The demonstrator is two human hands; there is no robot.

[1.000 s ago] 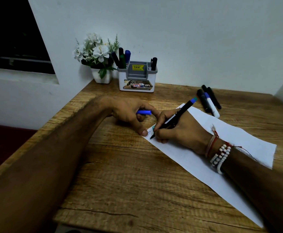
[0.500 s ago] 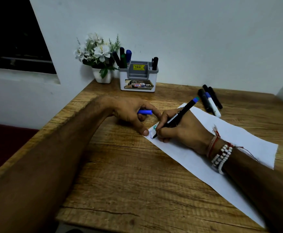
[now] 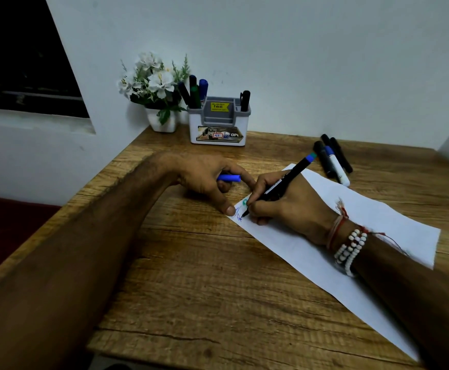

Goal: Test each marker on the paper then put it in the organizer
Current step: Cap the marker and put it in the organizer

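The right hand (image 3: pixel 290 206) holds a black marker (image 3: pixel 279 184) with its fingers (image 3: pixel 255 206) wrapped tight around it. The marker leans back, and its blue end points up and away. Its tip touches the near corner of the white paper (image 3: pixel 378 222), right by some small blue and green scribbles (image 3: pixel 240 210).

The left hand (image 3: pixel 207 177) rests on the desk (image 3: pixel 191 276) just beside the right hand. Its fingers are curled around a blue cap (image 3: pixel 228 178), and its thumb presses down on the edge of the paper.

The paper lies flat on the desk and runs under the right arm.

Four more markers (image 3: pixel 334 161) lie side by side on the desk, just past the far end of the paper.

The organizer (image 3: pixel 218 126) stands at the back of the desk by the wall. Some markers stand up in its left side and one black marker stands in its right side. A small pot of white flowers (image 3: pixel 154 84) sits just to its left.
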